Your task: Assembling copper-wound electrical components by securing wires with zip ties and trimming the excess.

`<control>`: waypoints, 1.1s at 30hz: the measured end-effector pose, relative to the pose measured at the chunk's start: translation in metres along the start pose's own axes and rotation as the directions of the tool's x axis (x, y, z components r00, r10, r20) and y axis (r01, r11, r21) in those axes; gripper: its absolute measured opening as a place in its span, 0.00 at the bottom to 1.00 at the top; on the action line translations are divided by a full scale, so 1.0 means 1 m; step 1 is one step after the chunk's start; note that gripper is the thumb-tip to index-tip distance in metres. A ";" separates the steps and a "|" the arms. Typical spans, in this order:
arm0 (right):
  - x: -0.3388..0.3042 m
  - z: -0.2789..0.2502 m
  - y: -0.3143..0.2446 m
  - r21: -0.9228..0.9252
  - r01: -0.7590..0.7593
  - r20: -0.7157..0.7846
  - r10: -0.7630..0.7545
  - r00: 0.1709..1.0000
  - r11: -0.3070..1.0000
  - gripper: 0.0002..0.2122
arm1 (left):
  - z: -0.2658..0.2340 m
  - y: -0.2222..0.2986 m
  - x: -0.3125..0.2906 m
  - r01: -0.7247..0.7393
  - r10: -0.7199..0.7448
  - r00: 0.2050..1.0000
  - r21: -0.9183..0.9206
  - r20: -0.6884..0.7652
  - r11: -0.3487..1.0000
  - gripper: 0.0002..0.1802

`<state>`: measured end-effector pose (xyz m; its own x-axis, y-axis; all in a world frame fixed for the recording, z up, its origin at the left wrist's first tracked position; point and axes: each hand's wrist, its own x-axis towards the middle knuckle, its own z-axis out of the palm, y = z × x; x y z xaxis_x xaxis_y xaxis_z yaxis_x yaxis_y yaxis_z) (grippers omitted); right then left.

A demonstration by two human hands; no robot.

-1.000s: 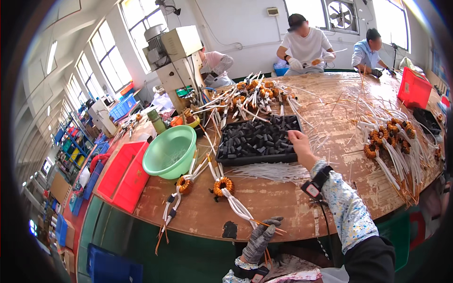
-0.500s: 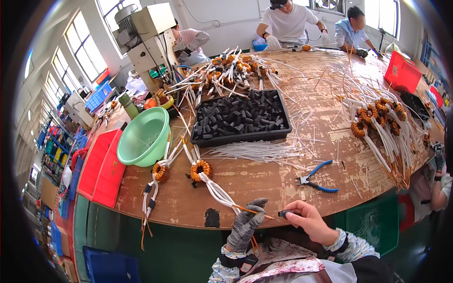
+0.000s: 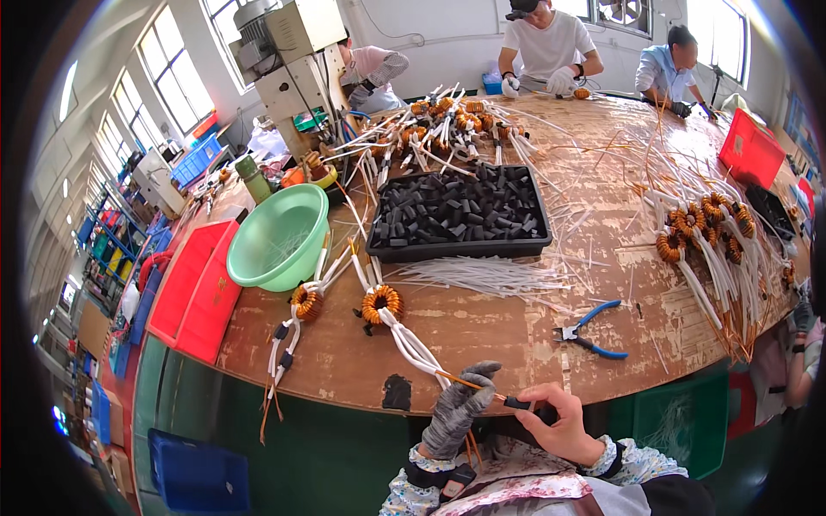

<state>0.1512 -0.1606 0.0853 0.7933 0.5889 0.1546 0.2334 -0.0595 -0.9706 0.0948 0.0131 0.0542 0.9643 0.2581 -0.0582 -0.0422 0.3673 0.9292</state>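
My left hand (image 3: 454, 413), in a grey glove, is closed around the leads of a copper toroid coil (image 3: 381, 304). White sleeving (image 3: 415, 348) covers part of those leads, and bare copper wire (image 3: 460, 380) runs out past it. Between the bare fingers of my right hand (image 3: 559, 424) is a short black tube (image 3: 517, 402). Its left end meets the wire tip beside my gloved fingers; how far the wire enters it cannot be seen. A second coil (image 3: 306, 304), with black tubes on its white leads, lies to the left.
Beyond my hands stands a black tray (image 3: 465, 250) of black tubes, with white sleeves (image 3: 482, 273) before it. Blue-handled cutters (image 3: 594, 335) lie right. A green basin (image 3: 280, 249) and red bin (image 3: 196, 288) stand left. Coils are heaped behind and right; co-workers sit across.
My right hand has brought the black tube left against the wire tip, which was apart from it before. The view has shifted slightly. Across the table, a co-worker's gloved hands have moved.
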 end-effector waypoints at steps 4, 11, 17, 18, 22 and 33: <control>0.005 0.010 0.002 -0.084 0.232 -0.088 -0.239 0.967 0.969 0.09 | -0.002 -0.001 0.000 -0.007 0.007 0.999 0.000 0.034 1.000 0.10; 0.017 0.016 -0.005 -0.286 0.383 -0.067 -0.417 0.906 0.878 0.09 | 0.001 -0.001 -0.002 -0.004 0.004 1.000 -0.020 0.001 1.000 0.09; 0.014 0.013 -0.004 -0.349 0.407 -0.016 -0.440 0.898 0.844 0.08 | -0.008 -0.006 -0.001 -0.072 0.076 0.996 -0.074 0.049 0.995 0.14; 0.014 0.012 -0.004 -0.351 0.407 -0.016 -0.440 0.898 0.844 0.08 | -0.007 -0.003 -0.003 -0.031 0.033 0.999 -0.051 0.027 0.998 0.11; 0.015 0.013 -0.001 -0.381 0.450 0.003 -0.486 0.874 0.807 0.08 | -0.010 -0.002 -0.005 -0.026 0.025 1.000 0.054 0.015 0.998 0.16; 0.018 0.024 -0.005 -0.428 0.571 0.020 -0.624 0.781 0.701 0.10 | -0.009 0.002 -0.008 0.045 -0.043 0.999 -0.123 0.020 0.991 0.13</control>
<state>0.1510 -0.1306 0.0886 0.4625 0.5133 0.7229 0.8571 -0.0503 -0.5127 0.0849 0.0201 0.0530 0.9703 0.2242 -0.0903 -0.0309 0.4857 0.8736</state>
